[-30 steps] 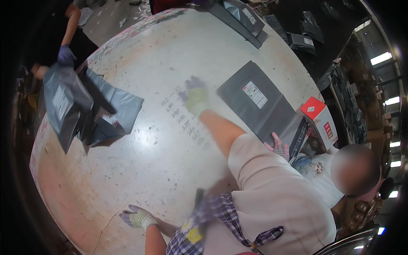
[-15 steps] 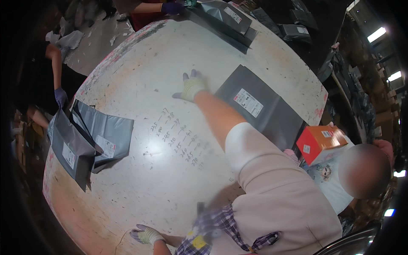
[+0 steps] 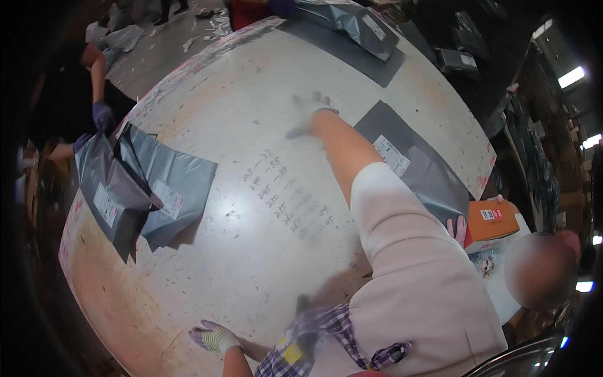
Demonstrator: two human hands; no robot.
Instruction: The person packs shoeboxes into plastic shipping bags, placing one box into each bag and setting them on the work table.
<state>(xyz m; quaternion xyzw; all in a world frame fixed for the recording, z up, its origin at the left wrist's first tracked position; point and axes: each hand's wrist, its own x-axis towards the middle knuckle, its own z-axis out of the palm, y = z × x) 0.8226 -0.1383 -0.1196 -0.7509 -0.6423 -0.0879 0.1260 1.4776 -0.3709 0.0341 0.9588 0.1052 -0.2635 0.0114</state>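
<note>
My right hand (image 3: 312,115), in a striped glove with purple fingertips, is held over the far middle of the white table (image 3: 251,276). It is blurred, but its fingers are spread and nothing shows in them. The grey mailing bag (image 3: 418,157) with a white label lies just right of that wrist, partly behind my sleeve. My left hand (image 3: 215,337) rests on the near left of the table, gloved, fingers stretched out and holding nothing. Handwritten marks run along the tabletop between my hands.
At right a co-worker holds an orange box (image 3: 493,223) at the grey bag's near end, a gloved hand (image 3: 457,230) on the bag. At left another person's gloved hands grip an upright grey bag (image 3: 169,191). More bags (image 3: 361,31) lie at the far edge.
The whole view has shifted a little. The orange box has come down against the right bag's end, where the co-worker's hand now grips. The far bag has moved, baring a flat dark one.
</note>
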